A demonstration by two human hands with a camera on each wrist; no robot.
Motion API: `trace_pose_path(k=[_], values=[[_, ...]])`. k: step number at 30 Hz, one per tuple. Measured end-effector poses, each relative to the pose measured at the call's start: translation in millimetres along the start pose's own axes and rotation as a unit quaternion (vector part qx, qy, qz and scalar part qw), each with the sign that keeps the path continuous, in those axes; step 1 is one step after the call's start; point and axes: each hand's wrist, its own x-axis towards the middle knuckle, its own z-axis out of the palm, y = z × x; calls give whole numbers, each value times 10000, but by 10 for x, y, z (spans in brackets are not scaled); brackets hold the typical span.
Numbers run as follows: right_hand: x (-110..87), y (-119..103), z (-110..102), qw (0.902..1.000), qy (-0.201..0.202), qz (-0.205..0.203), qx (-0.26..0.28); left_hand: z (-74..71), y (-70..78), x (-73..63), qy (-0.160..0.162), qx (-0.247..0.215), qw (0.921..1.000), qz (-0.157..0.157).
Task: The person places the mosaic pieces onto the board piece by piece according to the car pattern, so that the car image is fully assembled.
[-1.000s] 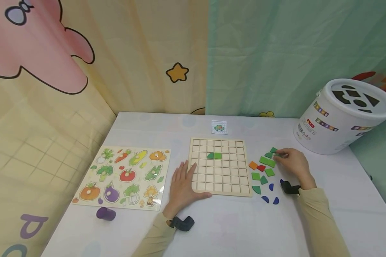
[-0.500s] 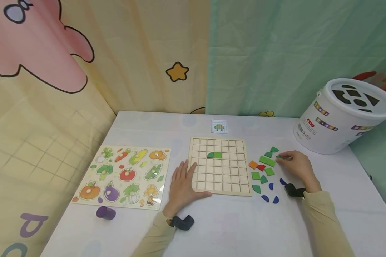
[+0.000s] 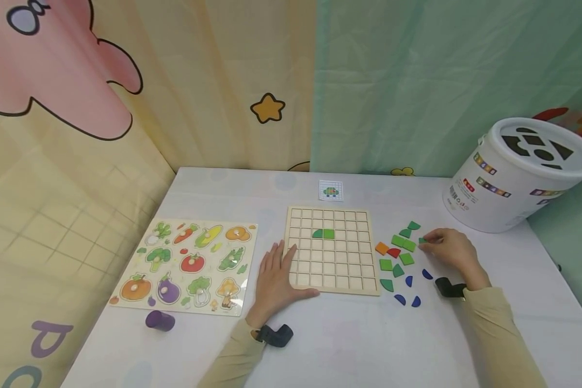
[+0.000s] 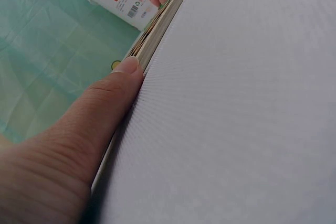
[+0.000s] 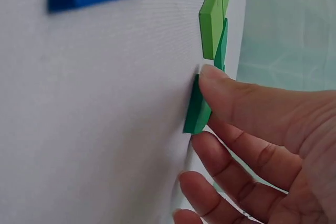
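My left hand [image 3: 275, 283] lies against the lower left corner of a wooden grid board [image 3: 330, 291], fingers straight along its left side, thumb along the front edge. In the left wrist view the thumb [image 4: 105, 100] touches the board's edge. On the grid sit a dark green quarter-circle block [image 3: 317, 234] and a light green square block [image 3: 328, 234], side by side. My right hand [image 3: 451, 249] pinches a dark green block [image 5: 195, 106] between thumb and fingers, at the table surface right of the loose blocks. Its full outline is partly hidden by the fingers.
Loose green blocks [image 3: 407, 259], an orange square [image 3: 381, 248], a red block [image 3: 394, 252] and blue half-circles [image 3: 416, 302] lie right of the board. A picture card [image 3: 331, 191] lies behind it. Also present: vegetable puzzle [image 3: 184, 280], purple cylinder [image 3: 160, 320], white bucket [image 3: 494, 188].
My right hand has moved a little right and towards me, drawing the dark green block away from the other green blocks. My left hand has stayed in place.
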Motion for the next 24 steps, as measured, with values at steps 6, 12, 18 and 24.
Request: trace_pose_path(k=[6, 12, 18, 24], values=[[-48, 40, 52, 9992, 350, -13, 174, 24, -4, -1, 101, 56, 9999, 97], [-104, 44, 110, 9954, 895, -266, 200, 20, -6, -3, 154, 70, 9998, 109], [-114, -125, 179, 9879, 1381, -692, 143, 22, -15, -7, 152, 72, 9998, 113], [-52, -455, 349, 9854, 1285, -1066, 337, 24, -21, -2, 97, 113, 9999, 83]])
